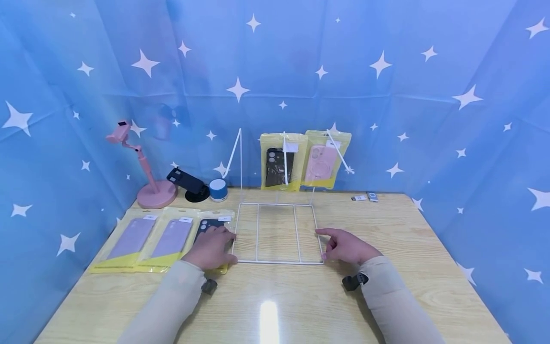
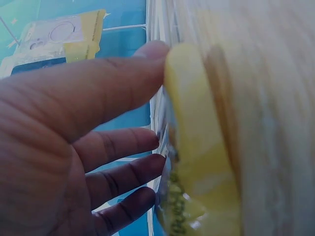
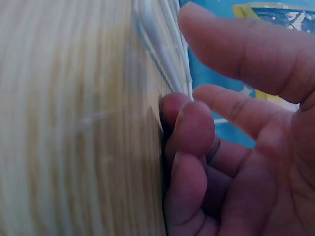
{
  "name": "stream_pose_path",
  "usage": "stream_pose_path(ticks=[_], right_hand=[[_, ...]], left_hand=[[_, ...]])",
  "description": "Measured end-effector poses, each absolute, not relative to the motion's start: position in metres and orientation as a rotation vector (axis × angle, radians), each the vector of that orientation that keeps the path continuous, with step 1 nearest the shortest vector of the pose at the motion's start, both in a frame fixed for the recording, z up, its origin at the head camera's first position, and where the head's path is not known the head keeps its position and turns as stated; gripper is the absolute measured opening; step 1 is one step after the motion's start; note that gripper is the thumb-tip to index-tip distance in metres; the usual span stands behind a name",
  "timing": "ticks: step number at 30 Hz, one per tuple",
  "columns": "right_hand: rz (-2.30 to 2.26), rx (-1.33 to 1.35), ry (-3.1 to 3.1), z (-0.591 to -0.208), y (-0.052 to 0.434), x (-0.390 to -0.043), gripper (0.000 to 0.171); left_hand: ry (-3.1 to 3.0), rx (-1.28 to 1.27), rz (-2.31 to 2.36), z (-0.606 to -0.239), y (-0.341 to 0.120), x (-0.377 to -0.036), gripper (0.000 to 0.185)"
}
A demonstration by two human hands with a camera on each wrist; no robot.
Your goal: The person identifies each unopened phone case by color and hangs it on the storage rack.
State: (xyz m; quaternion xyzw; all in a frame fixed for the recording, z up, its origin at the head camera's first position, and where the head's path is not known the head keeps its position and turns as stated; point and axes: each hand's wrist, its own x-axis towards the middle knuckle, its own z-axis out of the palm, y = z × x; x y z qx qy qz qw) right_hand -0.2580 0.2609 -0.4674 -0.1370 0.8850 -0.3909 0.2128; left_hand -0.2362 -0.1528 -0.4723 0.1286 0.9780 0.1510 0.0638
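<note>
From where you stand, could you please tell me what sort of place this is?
Possibly a filming or display booth: starry blue fabric lines three sides of a wooden table, where two packaged phone cases hang on a white wire rack.

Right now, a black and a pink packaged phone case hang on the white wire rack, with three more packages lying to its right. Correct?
Not quite: the head view shows the three packages lying to the left of the white wire rack. The rest holds.

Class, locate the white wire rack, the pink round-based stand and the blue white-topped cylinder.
White wire rack (image 1: pixel 279 262), head view: front base bar.
Pink round-based stand (image 1: pixel 148 170), head view: upright stem.
Blue white-topped cylinder (image 1: pixel 218 192), head view: its side.
</note>
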Motion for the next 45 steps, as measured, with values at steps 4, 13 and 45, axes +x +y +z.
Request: stream_pose_path(ticks=[4, 13, 45], right_hand=[[-1.058, -0.400, 2.456, -0.465, 0.260, -0.258, 0.081], [-1.052, -0.381, 2.499, -0.465, 0.257, -0.261, 0.078], [-1.027, -0.327, 2.517, -0.472, 0.258, -0.257, 0.076]], left_hand=[[2.949, 0.398, 0.451, -0.471, -0.155, -0.237, 0.069], [2.930, 0.440, 0.526, -0.463, -0.161, -0.242, 0.066], [2.882, -0.123, 0.676, -0.465, -0.214, -0.251, 0.103]])
